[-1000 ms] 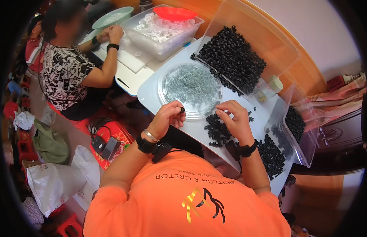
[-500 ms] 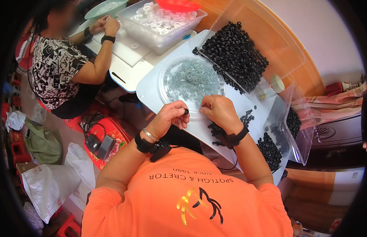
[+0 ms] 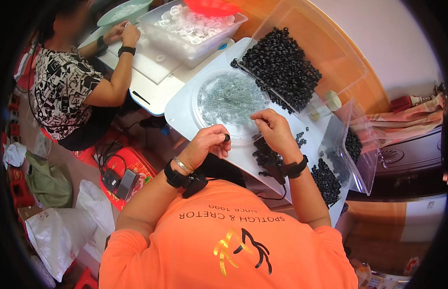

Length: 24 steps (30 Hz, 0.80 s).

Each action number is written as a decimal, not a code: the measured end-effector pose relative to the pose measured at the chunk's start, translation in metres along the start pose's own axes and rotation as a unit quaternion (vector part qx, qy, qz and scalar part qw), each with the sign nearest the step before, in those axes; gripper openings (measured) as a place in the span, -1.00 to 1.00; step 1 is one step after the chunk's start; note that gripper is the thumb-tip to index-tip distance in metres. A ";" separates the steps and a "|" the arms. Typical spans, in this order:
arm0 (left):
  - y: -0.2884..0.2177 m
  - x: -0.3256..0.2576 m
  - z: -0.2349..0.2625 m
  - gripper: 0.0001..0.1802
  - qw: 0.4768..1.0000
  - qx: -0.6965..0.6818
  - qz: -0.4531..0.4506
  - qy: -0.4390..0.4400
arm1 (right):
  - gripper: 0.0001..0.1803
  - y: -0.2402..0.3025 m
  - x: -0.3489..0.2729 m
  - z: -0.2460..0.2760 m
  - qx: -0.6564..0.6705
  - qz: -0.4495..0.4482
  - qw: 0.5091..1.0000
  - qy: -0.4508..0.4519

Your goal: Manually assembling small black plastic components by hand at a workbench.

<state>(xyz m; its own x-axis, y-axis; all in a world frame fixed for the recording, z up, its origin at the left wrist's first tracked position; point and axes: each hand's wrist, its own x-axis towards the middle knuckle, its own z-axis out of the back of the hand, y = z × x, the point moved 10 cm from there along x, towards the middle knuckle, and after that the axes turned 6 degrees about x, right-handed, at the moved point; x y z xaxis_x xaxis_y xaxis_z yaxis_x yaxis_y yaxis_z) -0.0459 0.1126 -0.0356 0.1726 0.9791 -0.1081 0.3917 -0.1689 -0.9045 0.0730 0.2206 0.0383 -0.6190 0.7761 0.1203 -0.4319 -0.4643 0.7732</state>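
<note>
My left hand [image 3: 208, 145] is closed, with a small black ring-shaped part [image 3: 227, 137] pinched between thumb and fingers, just off the table's near edge. My right hand [image 3: 275, 133] is over the near right rim of a round clear dish [image 3: 199, 110]. Its thumb and forefinger are drawn together; whatever sits between their tips is too small to make out. Inside the dish lies a heap of tiny thin silvery-green pieces [image 3: 233, 98]. Several loose black parts [image 3: 262, 156] are beside and partly behind my right wrist.
A clear bin of black ring parts [image 3: 284, 62] lies beyond the dish. Another clear bin [image 3: 361, 166] and a black heap [image 3: 325, 180] are at right. At left a co-worker [image 3: 72, 89] handles white pieces beside a tub of white rings [image 3: 185, 45]. A red stool [image 3: 137, 166] stands below.
My right hand has lifted slightly and moved a little right, away from the dish's near rim. The left hand keeps the black ring part almost in place. The view has shifted slightly.
</note>
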 end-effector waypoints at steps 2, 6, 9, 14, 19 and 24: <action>0.000 0.000 0.000 -0.75 1.000 0.000 0.000 0.000 | -0.78 -0.005 -0.001 -0.001 0.006 -0.009 1.000 0.006; 0.000 0.000 0.000 -0.75 1.000 0.006 -0.004 0.001 | -0.81 -0.017 -0.003 -0.001 0.079 -0.077 0.994 0.000; 0.001 0.000 -0.001 -0.75 1.000 0.005 -0.010 -0.022 | -0.81 -0.021 -0.005 -0.001 0.160 -0.090 0.983 -0.009; -0.004 -0.002 -0.009 -0.73 0.998 0.043 -0.016 -0.047 | -0.78 -0.005 -0.013 0.000 0.299 -0.109 0.948 0.005; -0.024 -0.001 -0.038 -0.71 0.997 0.066 -0.026 0.001 | -0.77 0.015 -0.024 0.000 0.388 -0.100 0.916 0.002; -0.034 -0.003 -0.046 -0.69 0.997 0.049 -0.059 0.020 | -0.82 0.044 -0.039 -0.011 0.402 -0.080 0.911 0.039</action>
<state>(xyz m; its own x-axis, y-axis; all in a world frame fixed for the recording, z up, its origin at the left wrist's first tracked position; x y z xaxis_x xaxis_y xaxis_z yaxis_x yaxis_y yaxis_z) -0.0179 0.1101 0.0147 0.1679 0.9857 0.0165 0.3209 -0.0388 -0.9463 0.0709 0.1653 0.0611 -0.6491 0.7588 -0.0543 0.0798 0.1389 0.9871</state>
